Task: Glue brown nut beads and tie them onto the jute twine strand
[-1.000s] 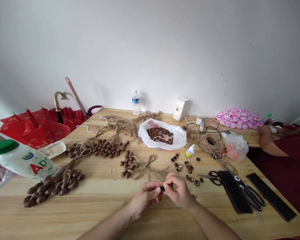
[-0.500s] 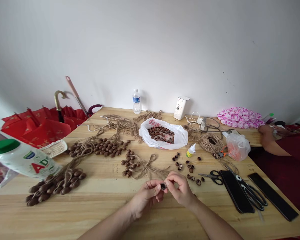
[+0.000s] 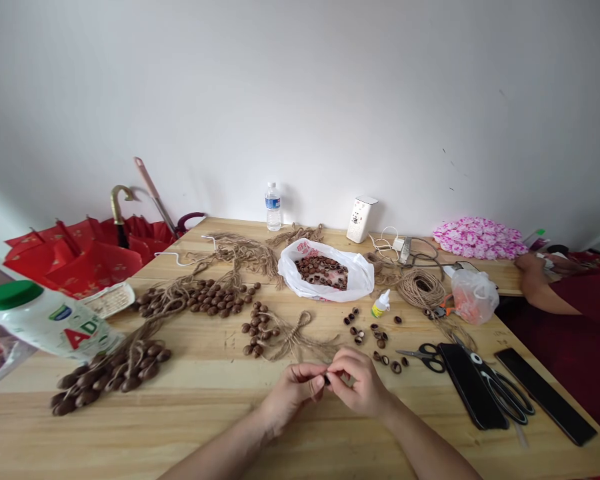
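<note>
My left hand (image 3: 294, 393) pinches a small dark nutshell half (image 3: 327, 379) between thumb and fingers, above the near part of the wooden table. From the other side, the fingertips of my right hand (image 3: 357, 383) close on the same shell, covering most of it. Just beyond my hands lies a bundle of twine (image 3: 300, 335) tied to several brown nuts (image 3: 258, 328). More open shell halves (image 3: 381, 339) are scattered to the right, near a small glue bottle (image 3: 381, 304).
A white plastic bag (image 3: 290, 277) of shells stands mid-table. Nut bunches (image 3: 115, 377) and a large white bottle (image 3: 55, 327) are at left. Scissors (image 3: 505, 387), phones (image 3: 473, 387) and a twine coil (image 3: 421, 288) lie right. Another person's arm (image 3: 540, 287) rests at the far right.
My hands have drawn closer together, and the shell has turned so its dark opening is now mostly covered by my fingers. The view has shifted slightly.
</note>
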`<state>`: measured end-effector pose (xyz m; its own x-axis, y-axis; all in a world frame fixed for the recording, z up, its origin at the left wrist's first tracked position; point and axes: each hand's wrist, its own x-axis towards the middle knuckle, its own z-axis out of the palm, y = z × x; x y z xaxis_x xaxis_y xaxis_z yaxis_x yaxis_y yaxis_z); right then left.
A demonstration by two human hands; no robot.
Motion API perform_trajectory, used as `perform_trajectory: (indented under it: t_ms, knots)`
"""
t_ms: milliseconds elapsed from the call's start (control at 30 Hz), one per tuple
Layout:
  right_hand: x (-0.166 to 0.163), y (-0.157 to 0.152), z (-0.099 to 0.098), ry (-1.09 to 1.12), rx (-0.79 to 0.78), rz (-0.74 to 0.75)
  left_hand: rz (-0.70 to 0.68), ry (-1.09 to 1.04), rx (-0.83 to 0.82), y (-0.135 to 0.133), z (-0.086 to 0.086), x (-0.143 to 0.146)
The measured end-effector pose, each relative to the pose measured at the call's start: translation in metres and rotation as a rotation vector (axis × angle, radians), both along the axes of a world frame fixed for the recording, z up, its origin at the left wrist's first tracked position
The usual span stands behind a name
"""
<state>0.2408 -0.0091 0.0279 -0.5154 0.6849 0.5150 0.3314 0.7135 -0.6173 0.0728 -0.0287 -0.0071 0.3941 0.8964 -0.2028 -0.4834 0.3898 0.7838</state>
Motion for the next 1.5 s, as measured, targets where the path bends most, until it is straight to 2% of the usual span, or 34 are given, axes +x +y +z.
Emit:
perform_trajectory:
  t_ms: [167,333,433,633,700,767,867,900,1000,1133,1200,1300,1367,1433,1500]
  knots:
    - [-0.001,-0.003,0.000,0.034,-0.046,-0.012,-0.015,-0.019,-0.012,-0.001,-0.003,0.000]
    - [-0.002,-0.003,0.003,0.068,-0.179,-0.013,-0.064,-0.144,-0.008,-0.002,-0.006,0.001]
    - [0.000,0.000,0.005,0.092,-0.170,-0.070,-0.060,-0.220,-0.007,-0.001,-0.005,0.001]
    - [0.020,0.022,-0.001,0.131,0.016,-0.368,-0.052,-0.288,-0.023,0.002,-0.006,0.000]
    - [0.035,0.036,-0.006,0.123,0.131,-0.533,-0.049,-0.288,-0.029,0.002,-0.007,0.001]
    - [0.055,0.052,-0.011,0.120,0.279,-0.771,-0.047,-0.284,-0.036,0.000,-0.008,0.002]
    - [0.083,0.076,-0.019,0.149,0.341,-0.948,-0.038,-0.273,-0.056,-0.002,-0.007,0.003]
    - [0.090,0.083,-0.022,0.088,0.357,-0.991,-0.036,-0.266,-0.063,-0.003,-0.007,0.003]
    - [0.099,0.101,-0.034,-0.056,0.280,-1.016,-0.033,-0.252,-0.068,-0.003,-0.006,0.004]
    - [0.092,0.115,-0.047,-0.074,0.206,-0.986,-0.025,-0.248,-0.042,0.002,-0.006,0.002]
    - [0.087,0.115,-0.046,-0.061,0.176,-0.950,-0.014,-0.254,-0.026,0.005,-0.006,0.000]
    - [0.079,0.105,-0.022,-0.042,0.139,-0.833,0.006,-0.280,-0.021,0.008,-0.006,-0.004]
    - [0.071,0.089,0.010,-0.059,0.132,-0.687,0.008,-0.300,-0.036,0.009,-0.006,-0.005]
    - [0.060,0.067,0.050,-0.141,0.140,-0.406,-0.006,-0.324,-0.052,0.008,-0.006,-0.005]
    - [0.048,0.041,0.086,-0.219,0.126,-0.283,-0.021,-0.347,-0.055,0.007,-0.007,-0.004]
